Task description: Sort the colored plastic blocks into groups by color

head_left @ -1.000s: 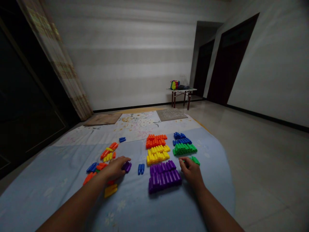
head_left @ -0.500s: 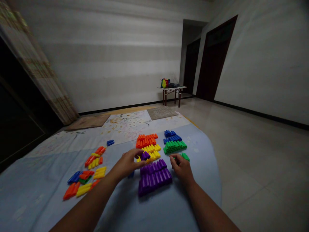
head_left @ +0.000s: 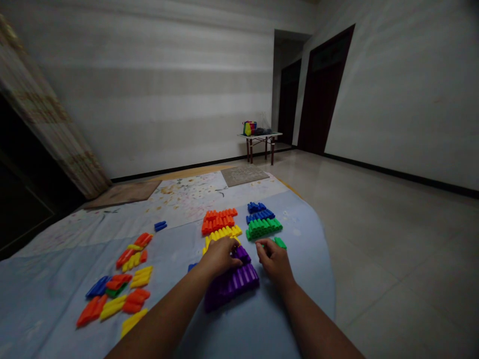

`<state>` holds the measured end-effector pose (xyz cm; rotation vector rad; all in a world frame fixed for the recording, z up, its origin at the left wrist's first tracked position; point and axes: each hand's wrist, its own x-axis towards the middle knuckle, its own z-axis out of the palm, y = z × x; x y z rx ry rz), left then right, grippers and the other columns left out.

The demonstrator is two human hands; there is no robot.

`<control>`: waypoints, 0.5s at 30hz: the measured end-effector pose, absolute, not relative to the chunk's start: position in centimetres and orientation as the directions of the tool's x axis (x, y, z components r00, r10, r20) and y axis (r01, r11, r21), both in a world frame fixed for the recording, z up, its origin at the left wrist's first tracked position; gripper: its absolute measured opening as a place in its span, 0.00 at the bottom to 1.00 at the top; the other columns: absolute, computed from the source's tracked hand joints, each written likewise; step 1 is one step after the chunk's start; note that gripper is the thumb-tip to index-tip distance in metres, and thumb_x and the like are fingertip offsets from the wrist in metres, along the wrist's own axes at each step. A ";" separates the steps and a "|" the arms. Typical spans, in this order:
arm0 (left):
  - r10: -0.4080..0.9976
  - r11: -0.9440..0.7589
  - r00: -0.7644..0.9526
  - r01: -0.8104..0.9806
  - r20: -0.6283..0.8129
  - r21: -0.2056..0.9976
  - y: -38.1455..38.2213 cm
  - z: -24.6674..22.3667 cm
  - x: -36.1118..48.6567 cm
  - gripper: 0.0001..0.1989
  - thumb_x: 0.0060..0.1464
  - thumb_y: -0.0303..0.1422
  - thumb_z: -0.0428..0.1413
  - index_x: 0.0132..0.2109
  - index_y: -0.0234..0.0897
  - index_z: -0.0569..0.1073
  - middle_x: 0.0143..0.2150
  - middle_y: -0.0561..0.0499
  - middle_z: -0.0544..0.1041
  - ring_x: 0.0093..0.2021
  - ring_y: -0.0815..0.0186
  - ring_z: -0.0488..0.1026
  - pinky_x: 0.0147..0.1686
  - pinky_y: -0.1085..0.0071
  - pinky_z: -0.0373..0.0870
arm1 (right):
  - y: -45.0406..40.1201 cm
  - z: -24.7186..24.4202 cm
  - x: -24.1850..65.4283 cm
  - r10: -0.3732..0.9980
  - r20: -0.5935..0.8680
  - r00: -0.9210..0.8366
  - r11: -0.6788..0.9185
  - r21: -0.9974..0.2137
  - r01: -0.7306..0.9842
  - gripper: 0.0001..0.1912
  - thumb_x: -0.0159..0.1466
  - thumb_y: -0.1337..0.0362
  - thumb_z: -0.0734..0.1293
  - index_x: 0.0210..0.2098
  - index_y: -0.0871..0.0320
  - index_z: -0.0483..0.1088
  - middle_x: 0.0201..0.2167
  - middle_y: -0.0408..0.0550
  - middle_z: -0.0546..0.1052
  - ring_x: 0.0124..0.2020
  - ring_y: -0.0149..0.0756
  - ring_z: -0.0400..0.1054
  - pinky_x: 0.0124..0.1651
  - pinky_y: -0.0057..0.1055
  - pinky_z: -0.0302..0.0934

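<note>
My left hand (head_left: 223,257) reaches over the near purple stack, its fingers closed around a purple plastic tube piece at the stack's upper row; the fingertips partly hide it. The purple tube pieces (head_left: 235,284) lie side by side in stepped rows. To the right of the stack is my right hand (head_left: 273,259), fingers curled in and thumb against the index finger, with nothing visible in them. A loose green tube piece (head_left: 280,243) lies just behind that hand. Yellow tube pieces (head_left: 224,232) are stacked behind the purple ones, partly covered by my left hand.
Beyond stand stacks of orange (head_left: 219,222), blue (head_left: 260,214) and green tube pieces (head_left: 264,228). Several mixed loose pieces (head_left: 119,281) are scattered at left, with a blue pair (head_left: 160,226) farther back. A blue cloth (head_left: 307,279) covers the rounded table; a small table (head_left: 260,135) stands by the wall.
My left hand has moved right and down onto the purple stack with the purple piece. My right hand keeps its pose. The view has shifted slightly to the right.
</note>
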<state>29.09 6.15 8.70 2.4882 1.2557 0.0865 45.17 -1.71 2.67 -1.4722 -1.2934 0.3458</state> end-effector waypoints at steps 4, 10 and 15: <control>0.786 -0.551 0.608 0.770 -0.111 0.323 6.3 8.5 29.1 0.21 0.36 0.37 0.62 0.42 0.41 0.74 0.41 0.48 0.76 0.43 0.55 0.70 0.42 0.66 0.61 | -1.7 2.7 45.2 0.840 0.407 0.360 0.186 -0.838 0.513 0.14 0.61 0.57 0.58 0.33 0.59 0.71 0.16 0.41 0.67 0.19 0.29 0.61 0.24 0.25 0.54; 0.795 -0.535 0.599 0.766 -0.093 0.356 6.1 9.3 29.1 0.22 0.39 0.41 0.59 0.45 0.40 0.73 0.45 0.47 0.76 0.45 0.57 0.70 0.45 0.65 0.60 | -1.7 2.7 45.2 0.836 0.411 0.365 0.183 -0.834 0.520 0.15 0.61 0.57 0.58 0.33 0.59 0.72 0.16 0.41 0.68 0.19 0.29 0.61 0.24 0.25 0.54; 0.855 -0.488 0.516 0.763 0.056 0.423 5.8 11.3 27.2 0.19 0.50 0.43 0.51 0.45 0.39 0.73 0.46 0.47 0.75 0.45 0.61 0.70 0.49 0.65 0.60 | -1.8 2.7 45.2 0.837 0.414 0.357 0.184 -0.829 0.528 0.14 0.61 0.57 0.59 0.33 0.59 0.72 0.17 0.41 0.68 0.19 0.29 0.62 0.24 0.25 0.55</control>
